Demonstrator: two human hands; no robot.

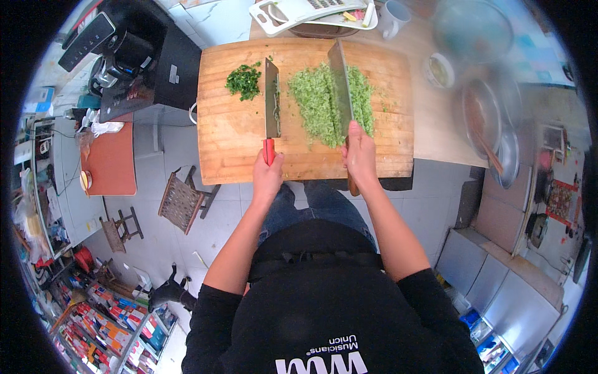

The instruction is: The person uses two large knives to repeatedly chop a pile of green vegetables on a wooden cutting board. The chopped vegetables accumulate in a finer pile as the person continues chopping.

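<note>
My left hand (268, 176) is closed round the red handle of a cleaver (271, 100). Its blade stands on edge on the wooden cutting board (224, 149), with some green bits stuck to its side. In my right hand (359, 156) is a second cleaver (340, 81) with a brown wooden handle. That blade is down in a broad heap of finely chopped pale green vegetable (313, 103), with part of the heap on either side. Left of the red-handled cleaver lies a small pile of dark green chopped greens (243, 81), apart from both blades.
Behind the board sit a white grater tray (311, 14) and a white mug (393, 20). To the right are a small bowl (440, 70) and metal basins (483, 115). A black appliance (174, 75) stands left of the board. A stool (180, 202) and a black animal (169, 292) are on the floor.
</note>
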